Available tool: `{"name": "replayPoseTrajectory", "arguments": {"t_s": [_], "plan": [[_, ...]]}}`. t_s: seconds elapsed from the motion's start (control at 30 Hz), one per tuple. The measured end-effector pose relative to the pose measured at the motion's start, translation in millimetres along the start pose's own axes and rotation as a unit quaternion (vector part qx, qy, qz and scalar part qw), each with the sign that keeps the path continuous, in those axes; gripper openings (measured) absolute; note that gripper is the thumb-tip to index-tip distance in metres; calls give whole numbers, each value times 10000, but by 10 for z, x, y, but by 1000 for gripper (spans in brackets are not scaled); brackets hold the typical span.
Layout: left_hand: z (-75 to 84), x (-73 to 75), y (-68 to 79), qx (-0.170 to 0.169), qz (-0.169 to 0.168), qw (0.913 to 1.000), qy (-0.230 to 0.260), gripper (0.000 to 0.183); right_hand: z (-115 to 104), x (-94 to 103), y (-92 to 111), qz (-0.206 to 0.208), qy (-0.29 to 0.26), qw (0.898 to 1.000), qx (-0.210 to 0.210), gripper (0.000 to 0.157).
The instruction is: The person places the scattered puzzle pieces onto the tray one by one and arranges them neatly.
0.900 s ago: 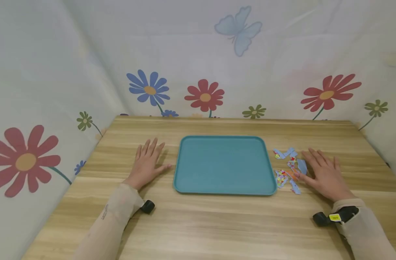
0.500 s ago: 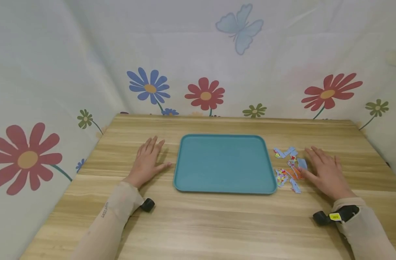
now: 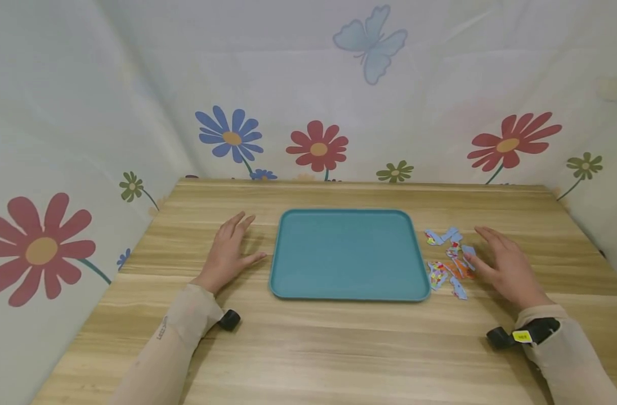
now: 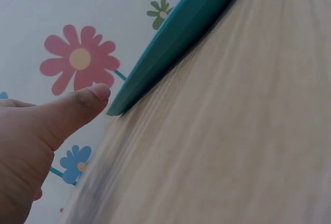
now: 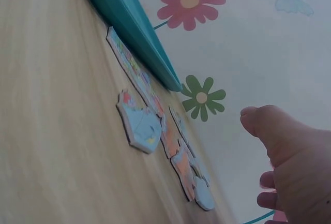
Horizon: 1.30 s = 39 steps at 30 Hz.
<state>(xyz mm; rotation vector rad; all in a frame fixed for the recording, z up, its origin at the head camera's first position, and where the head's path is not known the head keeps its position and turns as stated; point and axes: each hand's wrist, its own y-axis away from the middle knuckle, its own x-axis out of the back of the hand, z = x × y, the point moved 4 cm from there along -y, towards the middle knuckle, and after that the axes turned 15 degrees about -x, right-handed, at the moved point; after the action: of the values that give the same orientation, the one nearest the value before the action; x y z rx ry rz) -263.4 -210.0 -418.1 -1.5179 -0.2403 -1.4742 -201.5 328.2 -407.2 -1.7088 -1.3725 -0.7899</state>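
rolled further onto edge since half a second ago: left hand (image 3: 224,256) and right hand (image 3: 511,275), with fingers drawn closer together in the head view; see behind everything a pale backdrop (image 3: 288,67), printed with flowers (image 3: 318,149) and, high up, a butterfly (image 3: 372,46); see in front of it the wood-grained table (image 3: 339,360); find on the table, between both hands, the blue-green tray (image 3: 349,256), flat and low-rimmed; see beige sleeves (image 3: 161,343) reaching in from both lower corners; find the left hand beside the tray, near its left edge but apart from it, thumb out toward the rim, fingers close together and away from the thumb, holding nothing; find the right hand just beyond the pieces (image 3: 438,275), fingers together, thumb well apart from them, holding nothing; see that thumb overlap a blue piece in the head view, yet raised clear of the pieces in the right wrist view; see black wrist cameras (image 3: 230,319) at both cuffs; find the pieces, thin, irregular, in light blue, orange and many-coloured print, clustered on the table between the tray's right edge and the right hand; see, smallest, a yellow label (image 3: 522,337) on the right wrist; cannot read its print.
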Motion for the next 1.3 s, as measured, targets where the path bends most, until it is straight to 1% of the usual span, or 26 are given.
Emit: {"name": "replayPoseTrajectory", "arguments": {"t_s": [0.2, 0.4, 0.6, 0.77, 0.83, 0.97, 1.1, 1.23, 1.3], "plan": [[31, 28, -33, -56, 231, 9990, 384, 91, -73, 15, 15, 139, -93, 9998, 98, 60], [34, 23, -55, 87, 216, 9964, 815, 89, -169, 35, 40, 186, -56, 9997, 111, 56], [51, 16, -89, 307, 84, 9895, 1409, 81, -251, 32, 50, 167, -83, 9997, 142, 57], [90, 21, -88, 492, 95, 9812, 1865, 74, -298, 15, 53, 130, -172, 9995, 226, 54], [112, 11, -87, 547, 111, 9758, 2116, 71, -302, 4, 54, 84, -183, 9995, 260, 53], [155, -29, -80, 666, 75, 9622, 2639, 65, -307, -11, 58, -8, -100, 9993, 354, 51], [187, -62, -74, 821, 84, 9481, 3069, 61, -332, -33, 60, -219, 37, 9989, 408, 49], [190, -78, -71, 928, 198, 9330, 3470, 59, -365, -63, 64, -429, 121, 9980, 442, 48], [240, -29, -87, 998, 233, 9241, 3682, 58, -386, -76, 70, -464, 131, 9972, 576, 46]]}}
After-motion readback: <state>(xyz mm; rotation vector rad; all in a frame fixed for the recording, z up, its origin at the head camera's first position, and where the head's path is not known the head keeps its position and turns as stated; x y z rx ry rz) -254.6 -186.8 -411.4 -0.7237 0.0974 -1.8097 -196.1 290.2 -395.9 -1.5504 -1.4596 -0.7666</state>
